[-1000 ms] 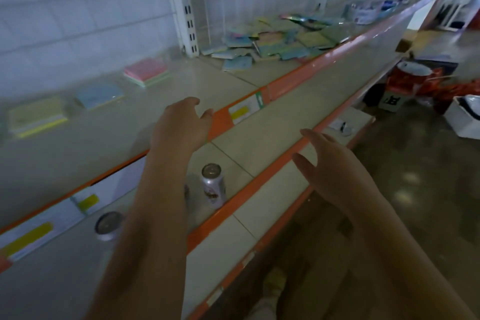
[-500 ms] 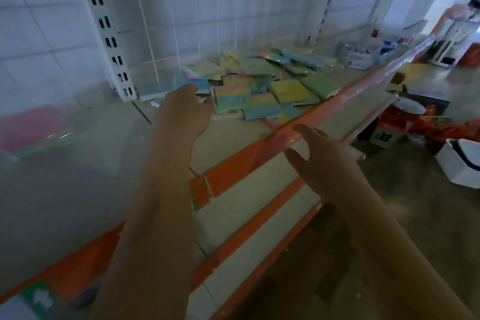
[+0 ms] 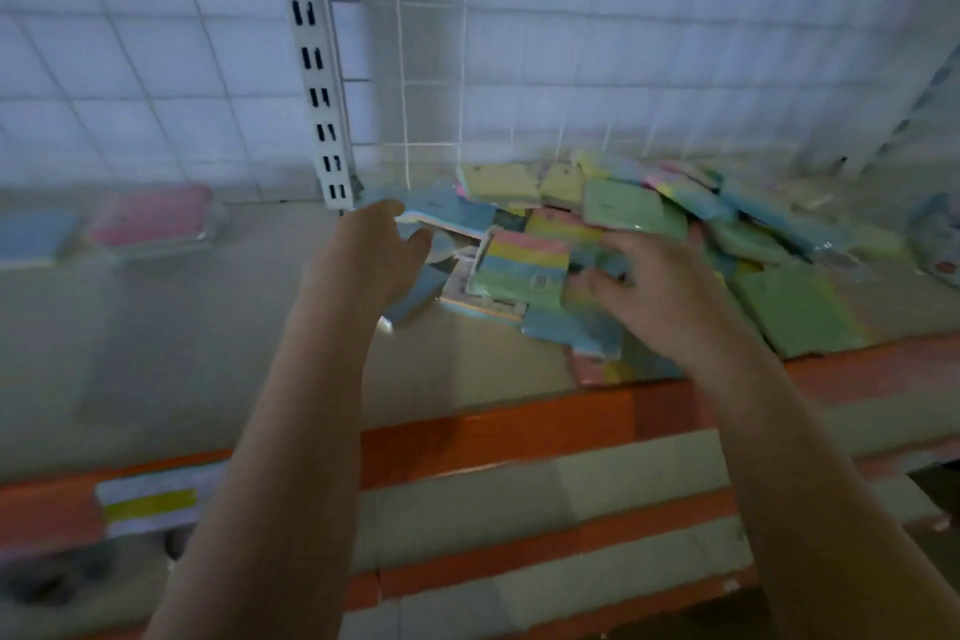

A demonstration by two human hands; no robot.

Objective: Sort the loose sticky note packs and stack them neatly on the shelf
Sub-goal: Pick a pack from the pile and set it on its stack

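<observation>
Both hands reach into the heap of loose sticky note packs [image 3: 613,244] on the shelf [image 3: 218,327]. The left hand [image 3: 371,250] hovers at the heap's left edge, fingers relaxed and holding nothing; the right hand [image 3: 660,286] lies spread over it, its grip unclear through blur. Packs near the orange shelf lip [image 3: 498,437] could slide off if the heap is raked forward, and the slick wrappers may slip
</observation>
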